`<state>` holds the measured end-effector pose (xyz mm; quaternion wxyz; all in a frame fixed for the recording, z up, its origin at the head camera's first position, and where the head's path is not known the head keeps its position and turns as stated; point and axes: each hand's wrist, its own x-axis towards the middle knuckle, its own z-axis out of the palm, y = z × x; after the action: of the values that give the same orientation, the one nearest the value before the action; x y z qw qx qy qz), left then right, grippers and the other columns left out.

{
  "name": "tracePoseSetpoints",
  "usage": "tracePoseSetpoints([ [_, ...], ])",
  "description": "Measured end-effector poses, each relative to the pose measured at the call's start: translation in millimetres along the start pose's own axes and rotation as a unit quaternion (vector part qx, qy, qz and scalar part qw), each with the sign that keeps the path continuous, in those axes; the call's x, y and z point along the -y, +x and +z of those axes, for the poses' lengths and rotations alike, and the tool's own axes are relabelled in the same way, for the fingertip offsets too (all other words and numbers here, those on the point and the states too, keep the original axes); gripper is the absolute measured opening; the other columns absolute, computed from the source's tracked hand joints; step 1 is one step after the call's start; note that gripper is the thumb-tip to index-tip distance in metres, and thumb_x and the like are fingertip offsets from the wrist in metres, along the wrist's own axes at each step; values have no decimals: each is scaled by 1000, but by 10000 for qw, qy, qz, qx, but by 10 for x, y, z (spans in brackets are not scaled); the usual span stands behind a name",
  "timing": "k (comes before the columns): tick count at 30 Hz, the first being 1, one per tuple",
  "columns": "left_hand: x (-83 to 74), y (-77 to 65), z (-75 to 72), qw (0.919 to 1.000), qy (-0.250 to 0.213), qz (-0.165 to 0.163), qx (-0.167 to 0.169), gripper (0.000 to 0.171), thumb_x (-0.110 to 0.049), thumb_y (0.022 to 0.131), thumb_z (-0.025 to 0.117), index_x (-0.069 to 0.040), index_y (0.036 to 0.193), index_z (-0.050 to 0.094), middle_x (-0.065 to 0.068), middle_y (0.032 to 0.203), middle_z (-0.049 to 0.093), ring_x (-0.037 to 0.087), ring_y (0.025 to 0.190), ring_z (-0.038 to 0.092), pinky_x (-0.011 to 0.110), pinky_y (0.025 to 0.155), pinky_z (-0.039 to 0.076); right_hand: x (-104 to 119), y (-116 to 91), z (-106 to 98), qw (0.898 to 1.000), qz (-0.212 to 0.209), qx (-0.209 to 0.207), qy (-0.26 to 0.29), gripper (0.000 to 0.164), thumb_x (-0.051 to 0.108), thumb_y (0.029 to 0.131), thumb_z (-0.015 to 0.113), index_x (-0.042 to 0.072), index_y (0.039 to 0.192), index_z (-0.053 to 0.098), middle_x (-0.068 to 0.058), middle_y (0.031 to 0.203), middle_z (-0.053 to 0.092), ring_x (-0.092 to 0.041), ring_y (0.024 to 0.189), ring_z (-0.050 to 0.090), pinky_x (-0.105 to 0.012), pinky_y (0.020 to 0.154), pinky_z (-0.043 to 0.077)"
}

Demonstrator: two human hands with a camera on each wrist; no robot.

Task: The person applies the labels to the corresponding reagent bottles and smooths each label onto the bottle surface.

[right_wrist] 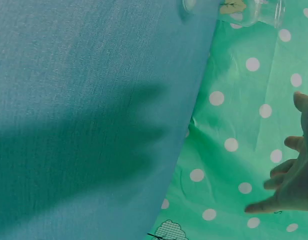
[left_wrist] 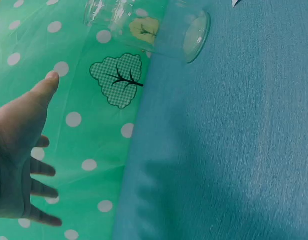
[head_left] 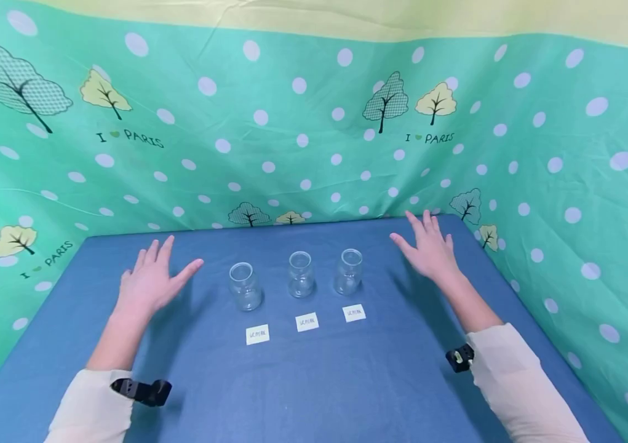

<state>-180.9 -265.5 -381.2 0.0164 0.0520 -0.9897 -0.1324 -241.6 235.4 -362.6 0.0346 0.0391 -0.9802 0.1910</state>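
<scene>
Three clear glass jars stand upright in a row on the blue table: a left jar (head_left: 245,288), a middle jar (head_left: 301,275) and a right jar (head_left: 349,272). My left hand (head_left: 149,280) hovers to the left of the row, fingers spread and holding nothing. On the other side, my right hand (head_left: 429,249) is raised over the table with its fingers apart, also holding nothing. In the left wrist view a jar (left_wrist: 159,30) lies beyond the thumb at the top. The right wrist view has part of a jar (right_wrist: 254,11) at its upper edge.
In front of the jars lie three small white labels, a left one (head_left: 258,334), a middle one (head_left: 307,322) and a right one (head_left: 354,312), with handwriting on them. Green dotted cloth (head_left: 302,123) hangs behind and beside the blue table (head_left: 302,387). Both wrists wear black cameras.
</scene>
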Motion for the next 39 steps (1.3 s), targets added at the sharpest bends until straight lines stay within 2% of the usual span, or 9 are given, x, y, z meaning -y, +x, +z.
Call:
tracePoseSetpoints([
  [4, 15, -21, -12, 9998, -31, 149, -124, 97, -74, 85, 30, -2, 149, 13, 35, 143, 26, 56, 125, 29, 73, 89, 29, -12, -22, -15, 9988, 1, 12, 490, 76, 61, 93, 35, 14, 150, 19, -23, 155, 7, -46, 140, 11, -72, 104, 11],
  [8, 33, -60, -17, 9992, -248, 278, -128, 94, -71, 87, 34, 1, 146, 21, 36, 139, 33, 56, 120, 35, 70, 88, 33, -6, -67, -53, 9940, 52, 51, 1088, 73, 55, 94, 40, 8, 148, 25, -21, 153, 20, -43, 140, 19, -63, 108, 19],
  [12, 42, -105, -8, 9954, -891, 314, 163, 91, -69, 88, 37, 1, 145, 24, 32, 140, 35, 51, 123, 37, 67, 92, 33, 1, -122, -86, 9900, 110, -35, 1405, 70, 52, 94, 43, 7, 145, 30, -21, 149, 30, -41, 137, 27, -57, 108, 26],
  [15, 49, -145, 9, 9879, -1466, 233, 456, 89, -67, 88, 38, -1, 146, 24, 28, 141, 38, 47, 124, 39, 63, 94, 36, 6, -166, -94, 9884, 128, -68, 1513, 67, 51, 94, 45, 7, 144, 33, -21, 147, 35, -39, 135, 31, -55, 107, 29],
  [18, 51, -194, 30, 9812, -1817, 182, 630, 86, -66, 88, 40, -2, 145, 26, 25, 140, 41, 44, 124, 42, 60, 94, 38, 31, -218, -96, 9856, 150, -48, 1685, 65, 50, 94, 46, 8, 142, 37, -21, 143, 40, -38, 133, 36, -54, 106, 31],
  [24, 48, -291, 59, 9778, -1936, 270, 761, 80, -63, 89, 43, -5, 142, 35, 22, 136, 46, 40, 120, 47, 55, 88, 44, 82, -297, -60, 9800, 113, 104, 1985, 63, 50, 93, 48, 9, 139, 41, -20, 135, 49, -37, 127, 45, -52, 102, 37],
  [31, -10, -403, 94, 9752, -2051, 479, 685, 72, -60, 89, 47, -5, 135, 44, 19, 130, 53, 35, 112, 54, 48, 83, 48, 213, -367, -5, 9789, -19, 56, 2041, 58, 49, 93, 50, 9, 134, 47, -17, 125, 57, -33, 118, 52, -49, 97, 42],
  [39, -137, -507, 169, 9728, -2073, 763, 703, 64, -56, 87, 55, -6, 126, 53, 14, 119, 62, 28, 102, 60, 41, 78, 51, 395, -464, 56, 9794, -212, -27, 2006, 48, 46, 92, 53, 13, 127, 55, -10, 114, 64, -25, 105, 60, -42, 80, 50],
])
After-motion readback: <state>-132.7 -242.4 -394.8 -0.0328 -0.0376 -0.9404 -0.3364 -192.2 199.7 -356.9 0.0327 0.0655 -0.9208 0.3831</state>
